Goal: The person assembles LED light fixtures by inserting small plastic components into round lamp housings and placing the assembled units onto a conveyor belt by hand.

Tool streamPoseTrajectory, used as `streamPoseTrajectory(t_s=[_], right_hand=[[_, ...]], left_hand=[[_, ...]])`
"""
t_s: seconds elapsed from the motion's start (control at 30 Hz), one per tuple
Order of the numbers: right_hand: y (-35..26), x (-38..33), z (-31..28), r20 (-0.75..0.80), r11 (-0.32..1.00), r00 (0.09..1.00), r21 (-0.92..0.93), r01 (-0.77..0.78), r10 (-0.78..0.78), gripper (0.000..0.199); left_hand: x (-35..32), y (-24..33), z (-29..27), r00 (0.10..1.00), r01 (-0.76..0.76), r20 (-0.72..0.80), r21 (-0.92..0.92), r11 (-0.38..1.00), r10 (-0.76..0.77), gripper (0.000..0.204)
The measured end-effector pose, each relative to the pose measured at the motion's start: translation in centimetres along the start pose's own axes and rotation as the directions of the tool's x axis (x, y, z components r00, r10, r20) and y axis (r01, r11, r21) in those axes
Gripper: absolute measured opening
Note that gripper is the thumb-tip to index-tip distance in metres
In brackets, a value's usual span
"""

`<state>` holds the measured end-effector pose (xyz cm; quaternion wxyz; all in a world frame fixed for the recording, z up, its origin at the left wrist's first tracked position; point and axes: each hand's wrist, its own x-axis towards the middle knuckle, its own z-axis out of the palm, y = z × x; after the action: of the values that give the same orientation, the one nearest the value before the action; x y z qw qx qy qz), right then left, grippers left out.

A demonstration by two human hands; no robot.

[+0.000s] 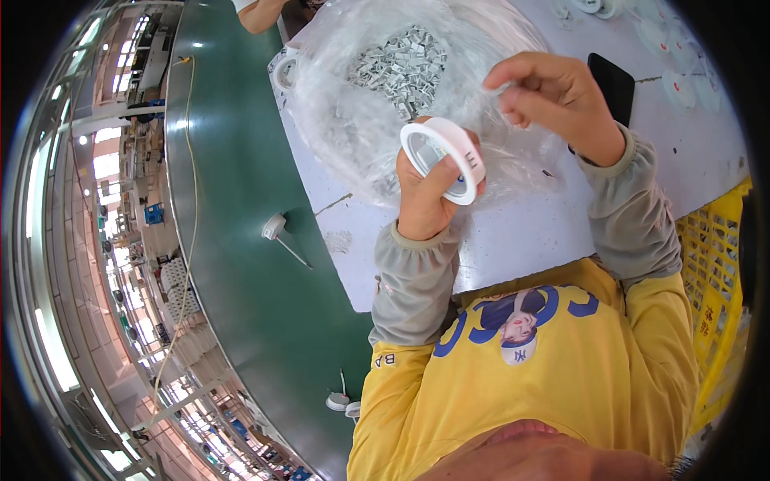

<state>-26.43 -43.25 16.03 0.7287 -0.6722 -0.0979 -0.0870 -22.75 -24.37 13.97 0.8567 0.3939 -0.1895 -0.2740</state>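
The person's yellow top (553, 385) is filling the nearest part of the view, and grey sleeve covers (413, 272) are covering the forearms. A yellow crate (710, 301) is standing at the person's right. Ahead, above the desk (501, 268), the left hand (425, 196) is gripping a round white housing (473, 160), its fingers wrapping the rim and the thumb pressing on the near side; the housing is tilting, its clear-looking face turning toward the left. The right hand (561, 100) is hanging higher and to the right, its thumb and forefinger pinching a small pale piece (497, 89), blurred in outline, well apart from the housing. Beyond the left hand, a clear plastic bag (329, 100) is lying open on the desk, holding a heap of small grey-white pieces (405, 68). A black phone (613, 88) is lying just beside the right hand, and clear discs (679, 90) are lying farther right. To the left, a long green surface (241, 321) is carrying a white round part with a stalk (274, 227). At the top, another person's arm (261, 14) is reaching in. Farthest away, shelving (172, 297) is lining the left side.
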Motion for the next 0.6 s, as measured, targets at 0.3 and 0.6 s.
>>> streamPoseTrajectory(t_s=[0.3,0.6], right_hand=[[-2.7,-1.2,0.9,-0.089,0.925,0.976,-0.346,0.158,-0.2,0.025],[-2.8,-2.3,1.7,0.331,0.311,0.939,-0.887,0.342,-0.089,0.045]], left_hand=[[-0.3,-0.6,2.1,0.963,0.069,-0.263,0.435,0.898,0.054,0.021],[0.0,-2.4,1.1,0.962,-0.026,-0.224,0.495,0.869,0.157,0.02]])
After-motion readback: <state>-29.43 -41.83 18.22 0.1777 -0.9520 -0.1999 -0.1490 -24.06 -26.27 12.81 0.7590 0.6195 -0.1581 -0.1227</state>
